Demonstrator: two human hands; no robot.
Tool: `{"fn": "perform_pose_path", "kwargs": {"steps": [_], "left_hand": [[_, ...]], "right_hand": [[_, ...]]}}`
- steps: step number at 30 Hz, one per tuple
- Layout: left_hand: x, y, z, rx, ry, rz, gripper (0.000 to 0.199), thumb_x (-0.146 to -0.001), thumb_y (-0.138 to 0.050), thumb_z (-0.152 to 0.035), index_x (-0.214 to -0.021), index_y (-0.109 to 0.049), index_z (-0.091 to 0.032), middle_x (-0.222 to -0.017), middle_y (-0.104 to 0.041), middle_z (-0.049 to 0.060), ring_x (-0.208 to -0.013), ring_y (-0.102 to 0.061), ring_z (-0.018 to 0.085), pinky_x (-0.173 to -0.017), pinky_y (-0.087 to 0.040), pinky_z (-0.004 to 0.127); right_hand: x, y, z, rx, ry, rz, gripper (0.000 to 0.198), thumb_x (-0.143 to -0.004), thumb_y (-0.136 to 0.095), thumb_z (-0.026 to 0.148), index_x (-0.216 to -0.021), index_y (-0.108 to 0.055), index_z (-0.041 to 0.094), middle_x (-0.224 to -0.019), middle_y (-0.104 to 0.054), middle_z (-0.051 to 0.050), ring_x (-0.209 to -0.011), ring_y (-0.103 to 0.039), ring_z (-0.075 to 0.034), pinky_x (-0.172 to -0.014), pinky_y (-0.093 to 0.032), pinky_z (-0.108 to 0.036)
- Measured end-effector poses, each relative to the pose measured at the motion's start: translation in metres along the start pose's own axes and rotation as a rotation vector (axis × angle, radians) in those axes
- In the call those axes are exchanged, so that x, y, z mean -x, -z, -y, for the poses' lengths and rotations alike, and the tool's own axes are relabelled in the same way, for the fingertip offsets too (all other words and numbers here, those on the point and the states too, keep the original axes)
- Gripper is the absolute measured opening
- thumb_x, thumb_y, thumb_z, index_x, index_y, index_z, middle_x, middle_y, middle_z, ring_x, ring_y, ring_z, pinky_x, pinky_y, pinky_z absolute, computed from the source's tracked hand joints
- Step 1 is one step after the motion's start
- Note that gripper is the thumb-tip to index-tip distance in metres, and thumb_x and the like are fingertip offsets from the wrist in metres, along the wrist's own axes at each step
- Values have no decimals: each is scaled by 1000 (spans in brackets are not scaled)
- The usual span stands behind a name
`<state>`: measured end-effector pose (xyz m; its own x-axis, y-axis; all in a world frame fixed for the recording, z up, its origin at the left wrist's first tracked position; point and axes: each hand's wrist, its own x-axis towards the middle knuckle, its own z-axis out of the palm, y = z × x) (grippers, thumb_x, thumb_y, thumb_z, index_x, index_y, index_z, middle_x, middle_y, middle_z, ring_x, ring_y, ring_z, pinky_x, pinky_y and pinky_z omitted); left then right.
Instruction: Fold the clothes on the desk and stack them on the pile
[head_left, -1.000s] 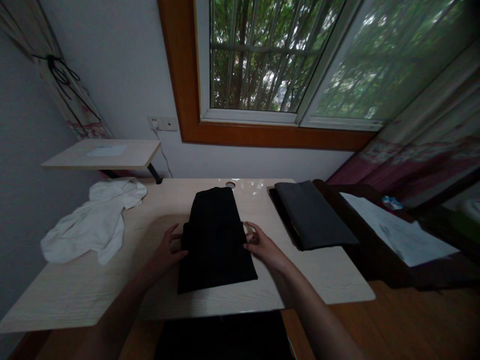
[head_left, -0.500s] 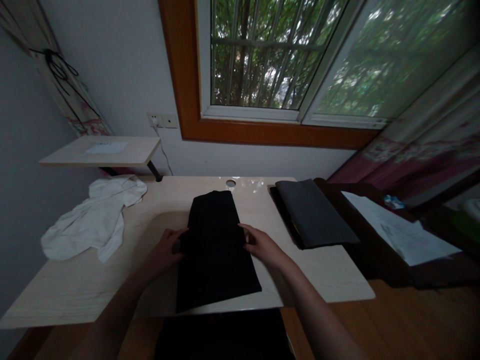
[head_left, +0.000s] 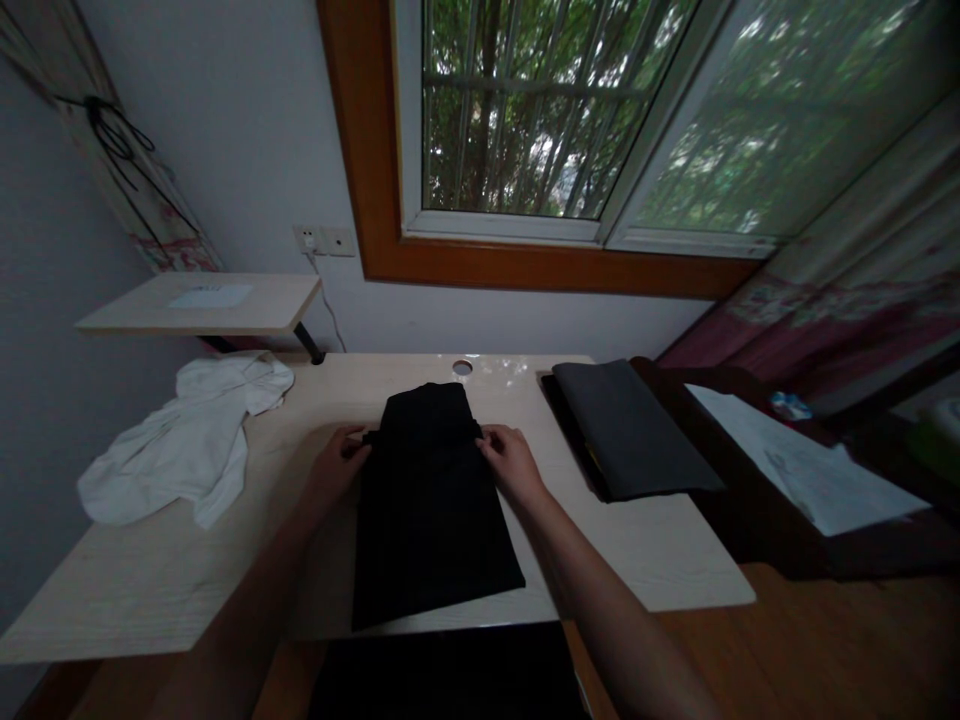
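Left hand (head_left: 339, 462) pinching left side of folded black garment (head_left: 431, 520) between thumb and fingers; right hand (head_left: 512, 460) pinching right side opposite. Garment lying mid-desk (head_left: 645, 570), lower end reaching surface's front edge. Crumpled white garment (head_left: 176, 445) lying along left edge; folded dark-gray fabric (head_left: 637, 425) overlapping right edge.
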<state>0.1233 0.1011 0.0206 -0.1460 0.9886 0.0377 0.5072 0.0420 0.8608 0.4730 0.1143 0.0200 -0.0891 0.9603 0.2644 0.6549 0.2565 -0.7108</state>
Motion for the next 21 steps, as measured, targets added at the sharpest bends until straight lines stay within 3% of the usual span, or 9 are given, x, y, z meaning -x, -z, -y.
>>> {"fn": "perform_pose_path", "kwargs": {"steps": [3, 5, 8, 14, 21], "left_hand": [[2, -5, 5, 36, -5, -23, 69, -78, -71, -46, -139, -52, -19, -94, -72, 5, -90, -71, 24, -88, -55, 42], [7, -7, 6, 47, -18, -1, 78, -78, -72, -46, -146, -45, -19, -99, -71, 5, -90, -71, 23, -88, -55, 42], [17, -10, 5, 44, -79, 51, 83, -82, -71, -46, -153, -36, -21, -109, -71, 8, -94, -71, 23, -92, -55, 44], [22, -16, 2, -108, -182, 35, 73, -88, -65, -42, -154, -41, -19, -128, -66, 15, -111, -67, 27, -104, -49, 50], [27, -7, -4, -59, -102, 92, 69, -90, -60, -40, -154, -42, -22, -98, -74, 6, -89, -73, 24, -88, -55, 41]], "right_hand": [[3, -5, -3, 2, -1, 7, 45, -92, -62, 31, -136, -60, 23, -94, -70, -4, -96, -59, -26, -91, -47, -41], [6, -7, -5, -10, 11, 10, 53, -91, -63, 31, -143, -54, 24, -97, -70, -4, -97, -60, -27, -93, -48, -43], [9, -6, -5, -43, 27, 16, 55, -91, -62, 31, -145, -52, 24, -103, -69, -5, -97, -60, -26, -93, -49, -43], [10, -5, -1, -59, 48, 67, 54, -92, -63, 31, -144, -54, 26, -102, -68, -5, -95, -61, -24, -90, -50, -40], [12, 1, 0, -103, 38, 143, 42, -91, -63, 30, -133, -64, 26, -86, -63, -1, -85, -61, -21, -84, -50, -35]]}}
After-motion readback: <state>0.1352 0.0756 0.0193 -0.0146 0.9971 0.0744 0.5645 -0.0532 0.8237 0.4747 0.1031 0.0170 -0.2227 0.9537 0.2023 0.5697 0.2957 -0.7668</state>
